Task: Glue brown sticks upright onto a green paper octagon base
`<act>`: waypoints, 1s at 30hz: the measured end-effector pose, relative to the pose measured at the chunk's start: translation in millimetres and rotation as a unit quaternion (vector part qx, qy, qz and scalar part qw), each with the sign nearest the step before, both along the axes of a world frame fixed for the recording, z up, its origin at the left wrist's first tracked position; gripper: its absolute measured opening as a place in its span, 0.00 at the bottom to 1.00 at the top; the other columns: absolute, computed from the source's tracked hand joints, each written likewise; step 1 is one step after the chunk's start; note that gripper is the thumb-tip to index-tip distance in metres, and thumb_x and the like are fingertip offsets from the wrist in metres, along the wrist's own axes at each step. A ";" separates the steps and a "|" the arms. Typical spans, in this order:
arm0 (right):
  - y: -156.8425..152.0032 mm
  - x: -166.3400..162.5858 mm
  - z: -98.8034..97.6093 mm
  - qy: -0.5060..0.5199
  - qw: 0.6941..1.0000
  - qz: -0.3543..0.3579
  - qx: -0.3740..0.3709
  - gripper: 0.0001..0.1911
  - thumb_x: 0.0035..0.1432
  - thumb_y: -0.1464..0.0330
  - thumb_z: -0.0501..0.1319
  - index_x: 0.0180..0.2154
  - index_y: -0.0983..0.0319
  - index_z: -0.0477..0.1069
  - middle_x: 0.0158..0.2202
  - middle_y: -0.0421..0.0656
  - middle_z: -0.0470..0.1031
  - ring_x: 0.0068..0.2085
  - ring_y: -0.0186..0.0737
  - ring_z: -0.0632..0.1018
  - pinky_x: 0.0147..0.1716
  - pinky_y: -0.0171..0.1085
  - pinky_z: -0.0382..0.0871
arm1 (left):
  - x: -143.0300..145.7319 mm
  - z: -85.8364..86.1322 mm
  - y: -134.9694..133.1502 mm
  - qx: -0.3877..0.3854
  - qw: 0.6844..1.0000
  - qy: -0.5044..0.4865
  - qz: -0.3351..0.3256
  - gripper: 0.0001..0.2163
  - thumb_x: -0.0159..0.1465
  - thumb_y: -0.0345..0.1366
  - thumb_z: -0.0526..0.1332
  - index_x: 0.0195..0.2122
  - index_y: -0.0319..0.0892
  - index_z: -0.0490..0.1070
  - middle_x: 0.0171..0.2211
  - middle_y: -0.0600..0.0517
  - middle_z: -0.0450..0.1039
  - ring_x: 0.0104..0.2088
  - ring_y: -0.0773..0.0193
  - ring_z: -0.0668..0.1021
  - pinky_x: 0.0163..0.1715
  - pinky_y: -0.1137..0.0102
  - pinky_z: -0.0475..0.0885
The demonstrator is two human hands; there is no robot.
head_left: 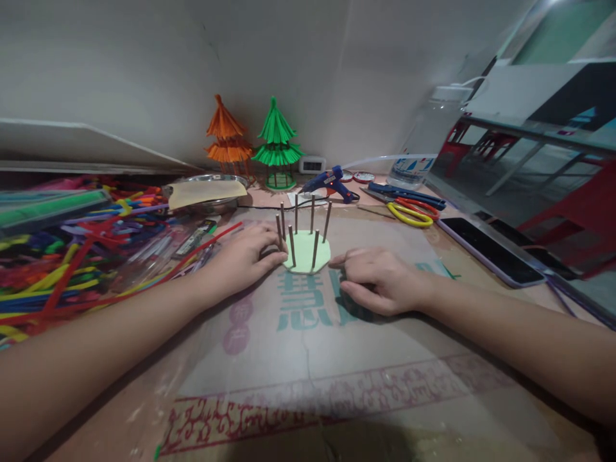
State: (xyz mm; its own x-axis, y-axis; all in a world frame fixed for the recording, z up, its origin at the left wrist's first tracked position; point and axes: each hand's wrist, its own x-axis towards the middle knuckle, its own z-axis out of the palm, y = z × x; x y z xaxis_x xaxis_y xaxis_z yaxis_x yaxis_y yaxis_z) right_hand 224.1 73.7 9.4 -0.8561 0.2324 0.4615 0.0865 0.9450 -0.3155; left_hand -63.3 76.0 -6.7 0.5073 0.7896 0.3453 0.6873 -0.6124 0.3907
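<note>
A flat pale green disc (304, 247) lies on the plastic-covered table, with several thin brown sticks (315, 249) standing upright around its rim. At its left edge, my left hand (250, 253) steadies the disc, the thumb at the edge and a bent finger close to the base of the nearest stick. My right hand (380, 279) rests on the other side. Its index finger is stretched out to the disc's right edge, the thumb is apart below, and nothing is held in it; the remaining fingers are partly hidden.
Behind the disc stand a blue glue gun (328, 183), a green paper-like tree (278, 144) and an orange one (226, 138). Colourful pipe cleaners (58, 269) heap up at left beside a metal bowl (206, 199). Scissors (409, 213), a phone (491, 250) and a large bottle (418, 141) are at right.
</note>
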 end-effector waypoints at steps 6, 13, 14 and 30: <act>0.7 0.5 -0.7 -0.024 0.999 -0.025 0.000 0.18 0.67 0.70 0.54 0.22 0.58 0.60 0.19 0.35 0.56 0.24 0.34 0.64 0.41 0.38 0.74 | 0.4 0.3 -0.2 0.003 1.000 -0.004 0.002 0.11 0.69 0.43 0.58 0.42 0.43 0.76 0.47 0.45 0.76 0.49 0.52 0.76 0.51 0.57 0.70; 21.7 7.0 -3.6 0.004 0.976 -0.215 0.036 0.07 0.66 0.70 0.58 0.41 0.62 0.74 0.32 0.43 0.75 0.32 0.36 0.73 0.32 0.34 0.65 | 0.1 1.2 0.5 -0.005 1.000 0.008 -0.003 0.12 0.69 0.42 0.57 0.45 0.44 0.76 0.50 0.46 0.76 0.51 0.53 0.75 0.54 0.58 0.69; 25.4 8.2 -4.3 -0.008 0.976 -0.210 0.058 0.09 0.66 0.72 0.57 0.44 0.62 0.75 0.33 0.44 0.75 0.33 0.37 0.73 0.33 0.35 0.65 | -0.1 0.8 0.6 -0.003 1.000 0.008 -0.002 0.12 0.69 0.42 0.57 0.46 0.44 0.76 0.50 0.46 0.76 0.51 0.52 0.75 0.54 0.57 0.69; 32.3 -2.7 -6.1 0.002 0.984 -0.170 0.045 0.08 0.65 0.72 0.57 0.32 0.61 0.71 0.36 0.46 0.77 0.40 0.41 0.76 0.41 0.40 0.69 | -0.4 -1.1 2.2 0.000 1.000 0.005 -0.002 0.12 0.69 0.43 0.57 0.44 0.43 0.76 0.51 0.44 0.76 0.53 0.51 0.75 0.55 0.56 0.69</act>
